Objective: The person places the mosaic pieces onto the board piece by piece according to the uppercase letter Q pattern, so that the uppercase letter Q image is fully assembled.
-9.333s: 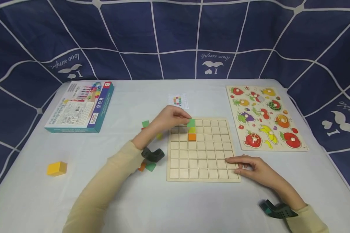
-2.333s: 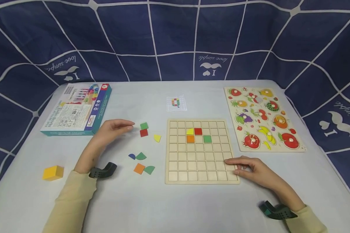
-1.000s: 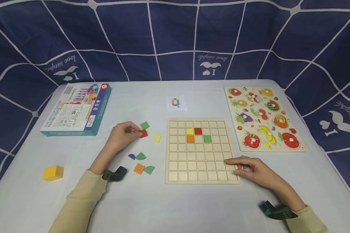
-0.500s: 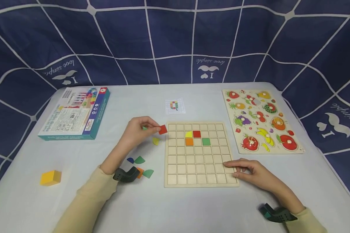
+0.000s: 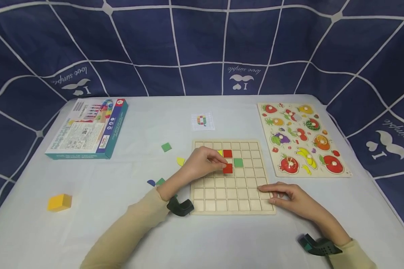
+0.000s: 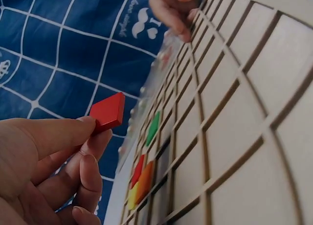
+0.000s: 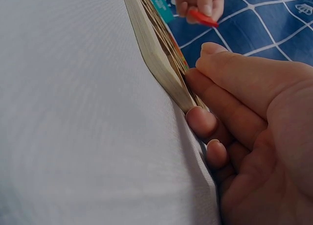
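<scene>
My left hand [image 5: 203, 162] pinches a red square tile [image 6: 107, 111] between thumb and fingertips, above the wooden grid board [image 5: 232, 205]. In the left wrist view the tile is raised off the board. On the board lie a yellow tile [image 5: 220, 152], another red square [image 5: 227, 153], a green square [image 5: 238, 162] and an orange square [image 6: 144, 182], the last hidden behind my left hand in the head view. My right hand [image 5: 293, 196] rests at the board's right side, index finger on the grid, other fingertips against the edge [image 7: 166, 80].
Left of the board lie a green square [image 5: 166, 147], a yellow piece [image 5: 180, 161], a blue half-circle [image 5: 151, 182] and a green piece [image 5: 160, 181]. A pattern card [image 5: 202, 121] lies behind it. Around stand a box [image 5: 84, 130], a yellow block [image 5: 59, 202] and a fruit puzzle [image 5: 303, 138].
My left hand took the red square from beside the loose green one and carried it right, over the board. Earlier, a green square was placed on the board. The right hand stays put.
</scene>
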